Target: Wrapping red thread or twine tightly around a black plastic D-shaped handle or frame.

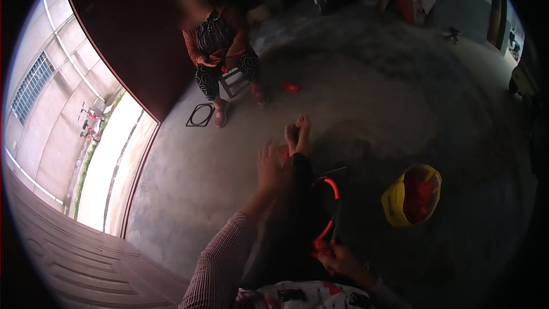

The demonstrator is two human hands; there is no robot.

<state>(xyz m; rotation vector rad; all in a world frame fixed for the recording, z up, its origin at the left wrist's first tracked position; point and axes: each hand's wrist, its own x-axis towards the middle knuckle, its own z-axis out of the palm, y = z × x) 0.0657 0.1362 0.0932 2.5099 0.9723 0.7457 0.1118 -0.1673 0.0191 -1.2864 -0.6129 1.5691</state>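
Observation:
My left hand point(272, 167) is in front of me beside my dark trouser leg, slightly blurred, its fingers stretched out and apart. A small patch of red point(283, 151) shows by its fingers; I cannot tell whether they touch. Lower down, my right hand point(341, 262) is closed around a bunched red piece point(322, 248), possibly cloth or cord. This joins the lower end of a curved hoop point(336, 193) with red and dark stretches, which arches up beside my leg. The far side of the hoop is hidden by my leg and the dark.
A yellow bag point(394, 203) with red material inside stands to the right. Another person point(220, 40) sits on a stool point(231, 83) ahead, handling something red. A red scrap point(290, 87) and a black square frame point(200, 115) lie on the concrete floor. An open doorway is left.

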